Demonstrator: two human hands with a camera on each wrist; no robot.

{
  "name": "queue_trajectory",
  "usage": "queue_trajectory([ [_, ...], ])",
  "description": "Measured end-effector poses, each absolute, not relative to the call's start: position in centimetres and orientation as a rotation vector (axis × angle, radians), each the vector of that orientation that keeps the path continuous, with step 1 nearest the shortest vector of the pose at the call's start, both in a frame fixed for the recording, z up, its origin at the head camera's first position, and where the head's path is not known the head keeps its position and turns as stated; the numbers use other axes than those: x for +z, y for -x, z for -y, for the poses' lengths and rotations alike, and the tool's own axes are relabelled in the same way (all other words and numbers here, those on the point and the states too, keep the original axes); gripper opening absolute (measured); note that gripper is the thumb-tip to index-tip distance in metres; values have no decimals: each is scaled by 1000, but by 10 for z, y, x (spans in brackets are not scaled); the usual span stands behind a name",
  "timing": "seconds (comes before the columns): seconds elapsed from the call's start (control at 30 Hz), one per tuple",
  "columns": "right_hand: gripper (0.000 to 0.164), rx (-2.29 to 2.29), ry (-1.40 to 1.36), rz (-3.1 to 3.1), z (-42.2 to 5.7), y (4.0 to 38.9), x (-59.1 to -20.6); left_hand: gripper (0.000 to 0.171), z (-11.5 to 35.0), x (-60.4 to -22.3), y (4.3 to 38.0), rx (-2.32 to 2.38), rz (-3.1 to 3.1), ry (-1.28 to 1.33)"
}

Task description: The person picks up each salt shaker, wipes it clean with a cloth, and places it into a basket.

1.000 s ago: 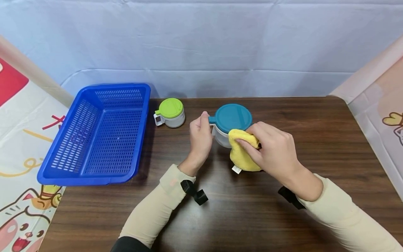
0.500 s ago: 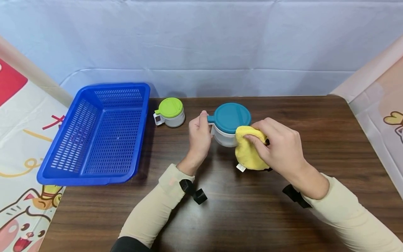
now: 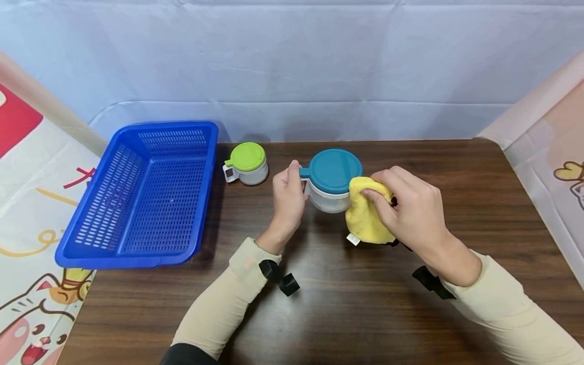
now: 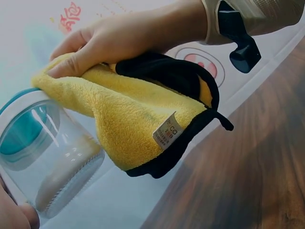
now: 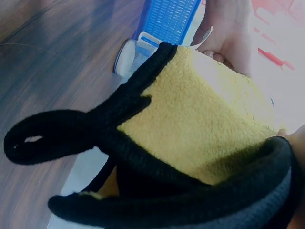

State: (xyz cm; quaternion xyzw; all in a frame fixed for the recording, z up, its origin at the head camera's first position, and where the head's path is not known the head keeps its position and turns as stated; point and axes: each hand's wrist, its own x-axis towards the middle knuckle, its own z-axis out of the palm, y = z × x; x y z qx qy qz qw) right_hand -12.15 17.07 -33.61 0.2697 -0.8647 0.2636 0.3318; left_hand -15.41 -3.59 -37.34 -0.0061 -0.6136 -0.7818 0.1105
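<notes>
My left hand (image 3: 288,203) grips the handle of a clear jar with a teal lid (image 3: 335,170). Between thumb and fingers, my right hand (image 3: 410,208) pinches a folded yellow cloth (image 3: 368,218) against the jar's right side. In the left wrist view the cloth (image 4: 119,124) touches the jar (image 4: 62,152) near its lid, and its black-edged end and white tag hang free. The jar contains something pale at its base. The right wrist view is mostly filled by the cloth (image 5: 200,109), and the left hand (image 5: 226,33) shows behind it.
A small jar with a green lid (image 3: 248,156) stands left of my left hand, its handle to the left. Farther left sits a blue plastic basket (image 3: 137,261). The brown wooden table (image 3: 328,314) meets a pale cloth backdrop (image 3: 292,71) at the back.
My right hand has moved the cloth rightward and slightly back along the jar, baring more of its front. My left hand and the jar have shifted only slightly left.
</notes>
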Motion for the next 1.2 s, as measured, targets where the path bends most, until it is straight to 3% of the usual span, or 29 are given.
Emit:
queue_trajectory([
  [0.33, 51, 676, -677, 2276, -175, 124, -337, 51, 37, -373, 153, -2297, 1819, 41],
  [0.57, 17, 728, -644, 2256, -175, 127, -340, 50, 37, -373, 152, -2271, 1816, 24],
  [1.2, 17, 733, -519, 2262, -175, 138, -343, 49, 37, -375, 152, -2252, 1835, 13],
])
